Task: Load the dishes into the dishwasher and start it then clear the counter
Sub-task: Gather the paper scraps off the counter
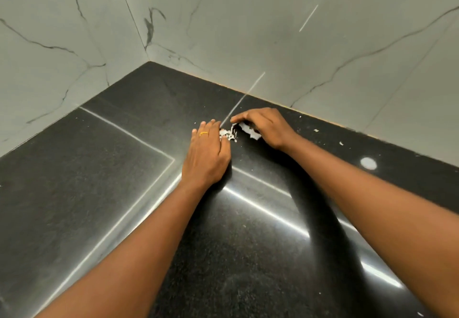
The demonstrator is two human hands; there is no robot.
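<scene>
Counter (99, 193) with scraps (227, 135) between left hand (206, 154) and right hand (267, 126)

Two hands, one desk, white scraps.
One left hand (206, 154) wearing one gold ring (204, 133) and one right hand (265, 126); one black desk (99, 181); one small heap of white shreds (227, 135); one larger white scrap (250, 132); at least three loose white flecks (316, 130) to the right; two marbled walls (273, 31).
</scene>
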